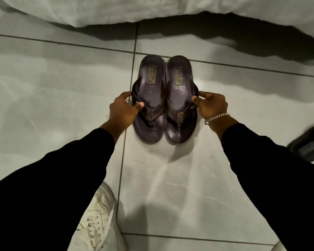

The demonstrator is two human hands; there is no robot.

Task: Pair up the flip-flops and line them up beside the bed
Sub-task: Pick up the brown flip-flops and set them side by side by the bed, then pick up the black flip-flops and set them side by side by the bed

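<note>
Two dark brown flip-flops lie side by side on the pale tiled floor, heels toward the bed. My left hand [122, 110] grips the outer strap of the left flip-flop [150, 84], thumb over the strap. At the outer strap of the right flip-flop [180, 84], my right hand [211, 105], wearing a silver chain bracelet, pinches the strap. The two soles touch along their inner edges. White bedding [152, 9] hangs across the top of the view, just beyond the heels.
A dark flip-flop [309, 145] lies at the right edge, partly cut off. My white sneaker [100, 220] stands at the bottom left, and another white shoe tip [279, 248] shows at the bottom right. Grey grout lines cross the floor tiles.
</note>
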